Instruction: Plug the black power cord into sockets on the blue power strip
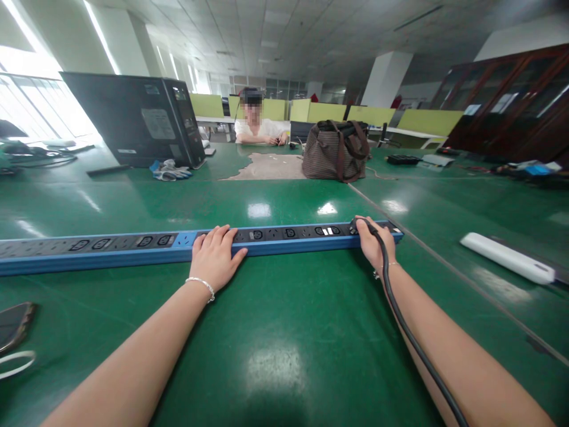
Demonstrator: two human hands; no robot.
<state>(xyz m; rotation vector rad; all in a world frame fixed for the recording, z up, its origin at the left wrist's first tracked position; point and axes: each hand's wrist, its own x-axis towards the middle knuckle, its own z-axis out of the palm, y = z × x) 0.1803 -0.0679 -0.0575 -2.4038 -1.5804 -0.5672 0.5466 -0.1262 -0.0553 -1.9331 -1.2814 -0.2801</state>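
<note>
Blue power strip point(284, 245) lies on the green table point(284, 314), under the left hand point(217, 252), which rests across it with fingers extended and thumb apart. To the right of that hand, the right hand point(373, 240) is closed around a black plug point(354, 226) near the strip's end, its black cable point(386, 279) running from the grip toward the person.

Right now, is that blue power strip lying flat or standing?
Lying flat: the power strip stretches along the green table, left hand on it.
</note>
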